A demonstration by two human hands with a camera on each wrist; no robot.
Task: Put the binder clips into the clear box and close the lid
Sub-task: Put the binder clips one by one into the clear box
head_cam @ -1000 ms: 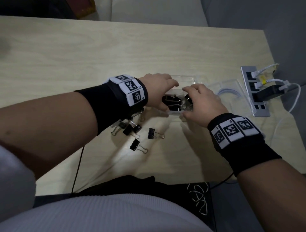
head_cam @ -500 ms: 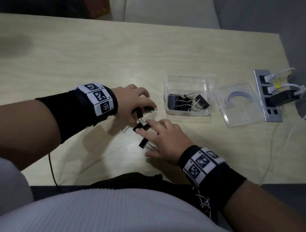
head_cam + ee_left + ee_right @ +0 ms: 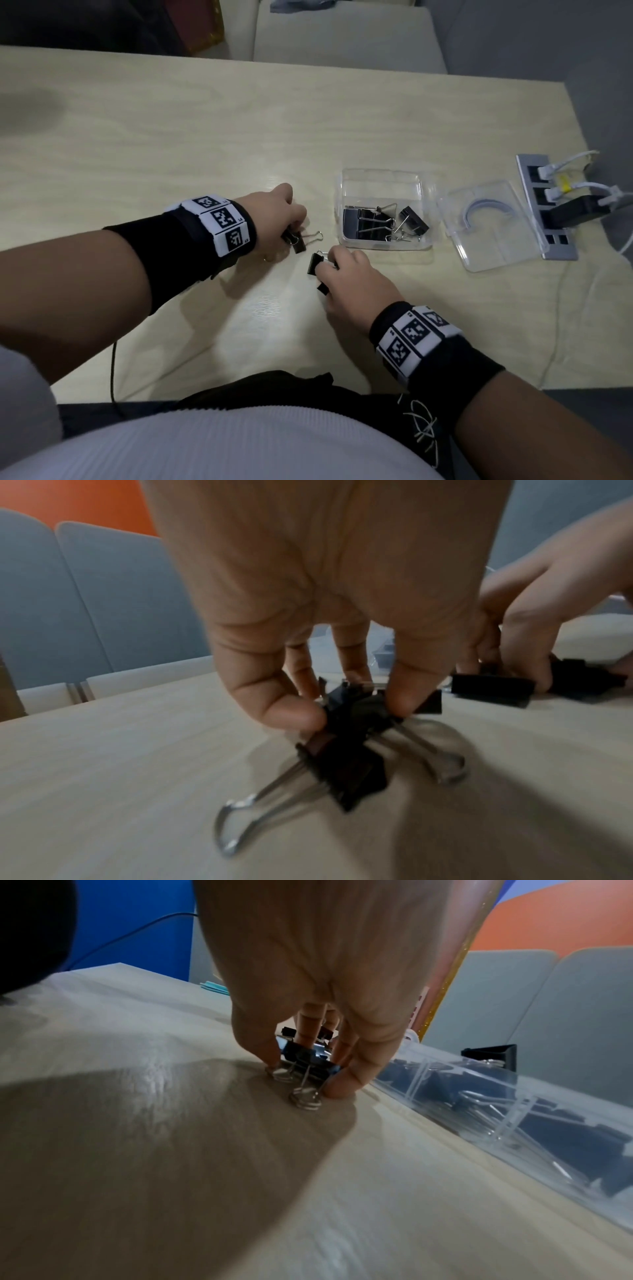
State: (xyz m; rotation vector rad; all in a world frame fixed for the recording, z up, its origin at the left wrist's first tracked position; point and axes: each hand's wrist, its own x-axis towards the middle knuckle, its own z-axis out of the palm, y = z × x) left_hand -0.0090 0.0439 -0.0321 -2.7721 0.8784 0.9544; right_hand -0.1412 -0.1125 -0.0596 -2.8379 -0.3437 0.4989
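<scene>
The clear box [image 3: 382, 180] stands open on the wooden table, with several black binder clips [image 3: 366, 222] inside. Its clear lid [image 3: 496, 236] lies flat to its right. My left hand [image 3: 291, 229] pinches a bunch of black binder clips [image 3: 346, 753] just above the table, left of the box. My right hand [image 3: 329, 270] curls its fingers round more binder clips [image 3: 315, 263] on the table in front of the box. In the right wrist view those clips [image 3: 304, 1061] sit between thumb and fingers, with the box wall [image 3: 514, 1110] close on the right.
A grey power strip [image 3: 544, 205] with white plugs and a black adapter [image 3: 575, 212] lies at the table's right edge, white cables trailing off. A black cord [image 3: 113, 363] hangs over the near edge on the left. Grey chairs stand beyond the far edge.
Both hands left the box a second ago and came down to the loose clips on the table. Since half a second ago each hand has gathered and gripped clips.
</scene>
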